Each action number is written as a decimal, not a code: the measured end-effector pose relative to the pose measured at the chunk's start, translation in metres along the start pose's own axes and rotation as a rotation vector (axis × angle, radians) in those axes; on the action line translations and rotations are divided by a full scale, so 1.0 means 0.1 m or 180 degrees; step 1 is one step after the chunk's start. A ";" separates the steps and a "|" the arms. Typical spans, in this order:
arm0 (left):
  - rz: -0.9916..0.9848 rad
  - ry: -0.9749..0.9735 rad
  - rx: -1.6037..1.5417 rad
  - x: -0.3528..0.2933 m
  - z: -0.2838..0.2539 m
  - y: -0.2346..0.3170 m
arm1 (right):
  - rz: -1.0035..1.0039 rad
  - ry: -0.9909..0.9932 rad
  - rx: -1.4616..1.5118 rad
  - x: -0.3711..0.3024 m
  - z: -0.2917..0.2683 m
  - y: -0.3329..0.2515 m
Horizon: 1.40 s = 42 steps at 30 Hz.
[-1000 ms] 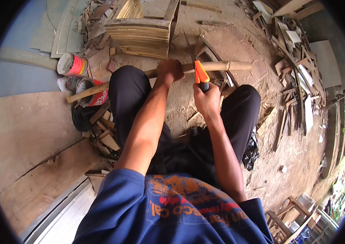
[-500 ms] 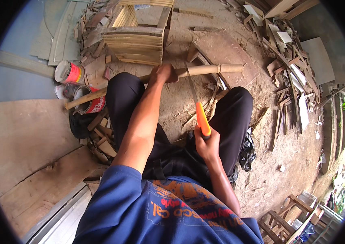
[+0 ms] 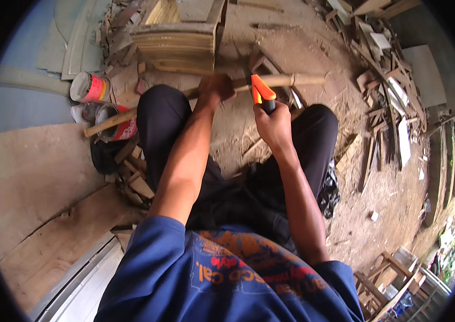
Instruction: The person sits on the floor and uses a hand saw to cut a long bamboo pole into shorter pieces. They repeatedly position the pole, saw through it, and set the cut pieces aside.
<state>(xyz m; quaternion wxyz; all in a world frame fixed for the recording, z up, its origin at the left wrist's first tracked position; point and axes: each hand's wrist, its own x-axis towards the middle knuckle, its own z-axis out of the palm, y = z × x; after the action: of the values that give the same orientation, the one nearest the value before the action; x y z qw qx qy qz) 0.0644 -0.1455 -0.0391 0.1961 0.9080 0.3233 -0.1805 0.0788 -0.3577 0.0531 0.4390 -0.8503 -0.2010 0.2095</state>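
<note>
A long bamboo pole point(image 3: 122, 119) runs crosswise in front of me, over my left thigh and out to the right. My left hand point(image 3: 217, 89) is wrapped round its middle. In my right hand point(image 3: 273, 125) is the handle of a handsaw point(image 3: 262, 88), orange with a black grip. Its thin blade points away from me and crosses the bamboo just right of my left hand; it is blurred, and I cannot tell how deep it sits in the bamboo.
A slatted wooden crate point(image 3: 176, 48) stands ahead. Two paint cans point(image 3: 89, 87) sit at the left, by plywood sheets point(image 3: 39, 172). Scrap wood point(image 3: 391, 91) is heaped along the right. A brown board point(image 3: 302, 56) lies beyond the bamboo, and a wooden frame point(image 3: 380, 282) stands at the lower right.
My right hand has pushed the saw forward, away from me, so its handle is now close to the bamboo. My left hand keeps its hold on the pole, nearly in place.
</note>
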 end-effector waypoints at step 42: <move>0.0172 0.0102 0.0088 0.13 0.09 -0.06 | -0.0063 0.0084 0.0073 -0.01 0.19 0.33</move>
<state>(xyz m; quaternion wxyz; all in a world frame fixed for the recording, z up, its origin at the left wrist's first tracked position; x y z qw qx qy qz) 0.0679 -0.1387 -0.0544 0.1832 0.9218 0.2993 -0.1650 0.0726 -0.3632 0.0158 0.4535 -0.8458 -0.2011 0.1962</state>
